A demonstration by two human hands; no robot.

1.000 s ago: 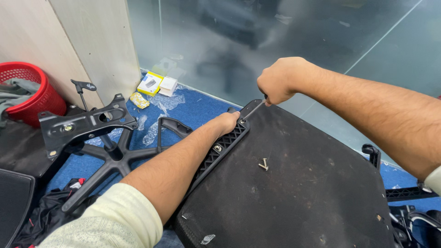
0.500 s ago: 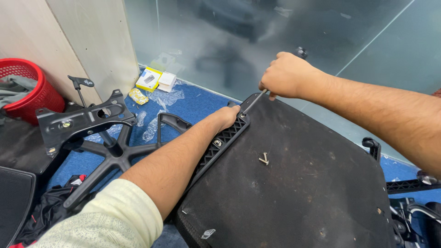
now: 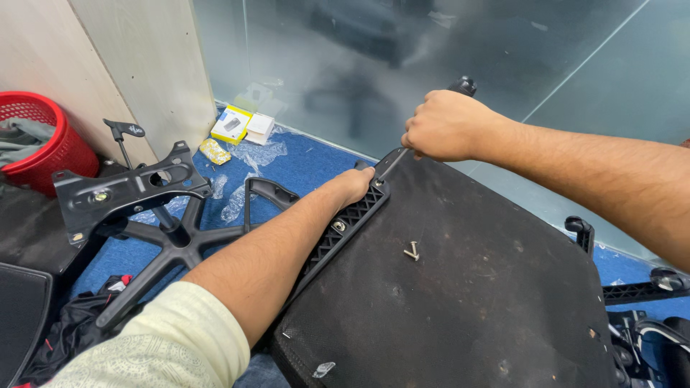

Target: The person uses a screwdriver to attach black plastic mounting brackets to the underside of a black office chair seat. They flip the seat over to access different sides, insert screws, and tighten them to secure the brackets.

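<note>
Item: chair seat, black, lying underside up across the blue floor; its right and lower edges are running out of frame.

Item: screwdriver. My right hand is wrapping it in a full fist, a tight grip; only the black handle end above the knuckles and a short stretch of shaft below are showing. The tip is meeting the seat's far corner, where I cannot make out the screw head.

Item: left hand. It is pressing down on the ribbed black bracket along the seat edge, just beside the screwdriver tip. The fingers are curling over the far side, so I cannot tell whether that grip is closing on anything.

Item: two loose screws, lying on the seat, touching each other, well apart from both hands.

Item: red basket, far left, partly cut off by the frame, holding grey-green cloth; anything beneath the cloth is hidden.

Item: small boxes, yellow and white, sitting by the glass wall; contents not visible. Crumpled clear plastic wrap is lying beside them.

Item: black star-shaped chair base with a metal plate sitting on top, left of my forearm, its lower legs disappearing behind my pale sleeve.
</note>
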